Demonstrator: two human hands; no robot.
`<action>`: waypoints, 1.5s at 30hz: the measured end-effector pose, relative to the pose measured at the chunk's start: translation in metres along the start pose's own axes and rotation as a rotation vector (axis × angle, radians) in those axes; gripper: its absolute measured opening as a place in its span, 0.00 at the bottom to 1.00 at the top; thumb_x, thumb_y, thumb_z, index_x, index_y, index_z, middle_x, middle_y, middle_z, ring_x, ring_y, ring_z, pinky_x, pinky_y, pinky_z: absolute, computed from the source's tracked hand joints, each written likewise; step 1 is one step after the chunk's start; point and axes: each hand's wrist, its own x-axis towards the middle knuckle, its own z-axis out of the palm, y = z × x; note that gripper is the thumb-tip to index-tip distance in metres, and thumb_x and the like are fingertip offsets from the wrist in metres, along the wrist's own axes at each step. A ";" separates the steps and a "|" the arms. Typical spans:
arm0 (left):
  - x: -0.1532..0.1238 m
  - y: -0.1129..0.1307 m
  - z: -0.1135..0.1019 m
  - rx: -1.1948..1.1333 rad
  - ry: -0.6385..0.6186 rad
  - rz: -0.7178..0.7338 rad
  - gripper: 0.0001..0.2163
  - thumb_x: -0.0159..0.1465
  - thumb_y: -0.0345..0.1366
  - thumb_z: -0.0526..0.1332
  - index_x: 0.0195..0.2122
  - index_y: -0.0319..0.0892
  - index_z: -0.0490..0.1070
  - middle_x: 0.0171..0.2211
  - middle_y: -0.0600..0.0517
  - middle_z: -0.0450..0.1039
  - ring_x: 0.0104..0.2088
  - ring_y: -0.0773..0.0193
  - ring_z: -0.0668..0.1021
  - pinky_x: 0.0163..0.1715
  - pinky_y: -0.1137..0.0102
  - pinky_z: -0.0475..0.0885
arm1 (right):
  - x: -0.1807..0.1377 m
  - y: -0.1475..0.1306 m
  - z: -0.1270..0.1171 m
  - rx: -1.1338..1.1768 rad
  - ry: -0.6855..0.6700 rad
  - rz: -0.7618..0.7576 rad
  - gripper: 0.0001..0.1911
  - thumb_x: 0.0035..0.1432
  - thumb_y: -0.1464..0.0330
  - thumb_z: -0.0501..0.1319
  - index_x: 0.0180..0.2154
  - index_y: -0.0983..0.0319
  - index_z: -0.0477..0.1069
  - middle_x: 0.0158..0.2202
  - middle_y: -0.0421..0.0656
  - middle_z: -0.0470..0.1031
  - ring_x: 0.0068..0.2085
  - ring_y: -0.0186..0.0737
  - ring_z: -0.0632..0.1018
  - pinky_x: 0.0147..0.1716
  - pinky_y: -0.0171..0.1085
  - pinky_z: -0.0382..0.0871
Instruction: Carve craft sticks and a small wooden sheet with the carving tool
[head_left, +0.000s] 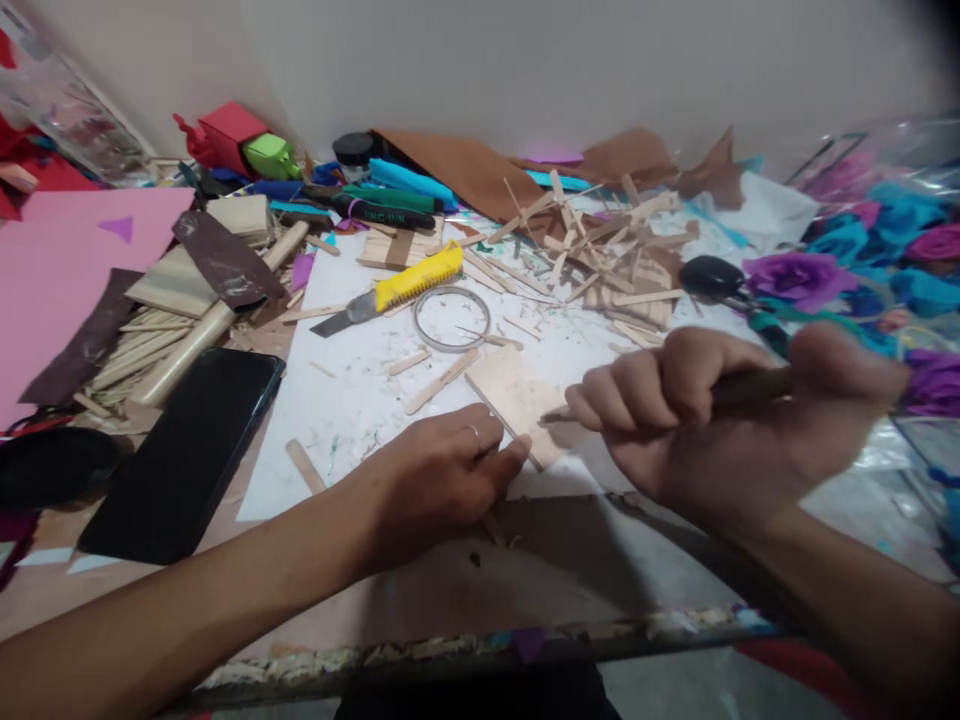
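The pale, thin, rectangular wooden piece (514, 400) is lying flat on the white paper sheet (360, 390), at the middle of the work surface and between the two hands. The right hand (705, 410) is clamping its curled fingers around a slim, brown-handled tool with a narrow pointed tip (750, 388), and that tip is pointing left over the right part of the wood; whether it is touching the grain, I cannot tell. The left hand (450, 470) is resting at the near left edge of the piece, thumb tip beside the edge and fingers bent; whether it is pinching anything underneath, I cannot tell.

For good control, the left hand should be pressing the wood flat while keeping its thumb out of the tip's line, since the point is facing that way. A low angle and light, short strokes are probably serving thin wood better than one hard push, which could be splitting it. The loose flat wooden sticks (442, 382) and the thin grey ring (448, 347) are lying just beyond, so sliding them farther away would be giving the piece more room.
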 end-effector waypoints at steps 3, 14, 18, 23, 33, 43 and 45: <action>0.001 0.002 -0.004 -0.071 -0.033 -0.019 0.15 0.76 0.42 0.53 0.35 0.41 0.72 0.29 0.54 0.69 0.30 0.66 0.72 0.30 0.72 0.67 | 0.005 -0.002 0.007 -0.014 0.045 0.028 0.35 0.62 0.45 0.64 0.16 0.61 0.56 0.14 0.35 0.52 0.17 0.31 0.58 0.17 0.34 0.55; 0.003 0.007 -0.008 -0.265 -0.103 -0.253 0.19 0.74 0.46 0.56 0.28 0.42 0.65 0.26 0.55 0.68 0.26 0.68 0.69 0.25 0.73 0.63 | 0.001 0.011 0.013 0.000 0.057 -0.028 0.36 0.64 0.49 0.65 0.14 0.62 0.58 0.14 0.35 0.53 0.17 0.30 0.58 0.19 0.35 0.54; 0.004 0.007 -0.009 -0.258 -0.102 -0.258 0.20 0.75 0.48 0.53 0.28 0.42 0.66 0.26 0.54 0.68 0.26 0.68 0.69 0.24 0.73 0.64 | 0.001 0.007 0.017 -0.046 0.048 -0.010 0.37 0.62 0.47 0.67 0.12 0.62 0.57 0.13 0.35 0.53 0.17 0.31 0.58 0.20 0.37 0.56; 0.001 0.002 -0.006 -0.172 -0.045 -0.109 0.18 0.75 0.46 0.52 0.32 0.41 0.70 0.27 0.54 0.68 0.28 0.67 0.70 0.26 0.73 0.65 | -0.003 0.013 0.021 -0.085 0.166 -0.073 0.37 0.63 0.48 0.66 0.13 0.61 0.57 0.13 0.35 0.52 0.17 0.32 0.58 0.20 0.37 0.54; 0.001 0.000 -0.007 -0.069 -0.063 -0.003 0.14 0.76 0.40 0.51 0.37 0.41 0.72 0.31 0.52 0.71 0.31 0.64 0.72 0.29 0.71 0.66 | -0.019 0.027 0.026 -0.133 0.099 -0.158 0.31 0.68 0.53 0.61 0.18 0.60 0.56 0.17 0.36 0.51 0.20 0.34 0.57 0.22 0.40 0.52; -0.006 0.002 0.001 -0.019 0.032 0.002 0.14 0.77 0.41 0.51 0.40 0.42 0.72 0.28 0.54 0.70 0.30 0.66 0.73 0.28 0.74 0.65 | 0.002 0.004 0.012 -0.042 0.192 0.064 0.35 0.68 0.51 0.61 0.14 0.61 0.54 0.13 0.35 0.47 0.17 0.31 0.53 0.18 0.37 0.53; -0.005 0.004 0.000 -0.010 0.023 0.006 0.13 0.77 0.40 0.51 0.40 0.42 0.72 0.29 0.54 0.70 0.29 0.66 0.73 0.28 0.74 0.66 | 0.000 0.003 0.011 -0.058 0.194 0.092 0.36 0.68 0.50 0.60 0.14 0.61 0.56 0.13 0.36 0.50 0.17 0.33 0.57 0.20 0.38 0.57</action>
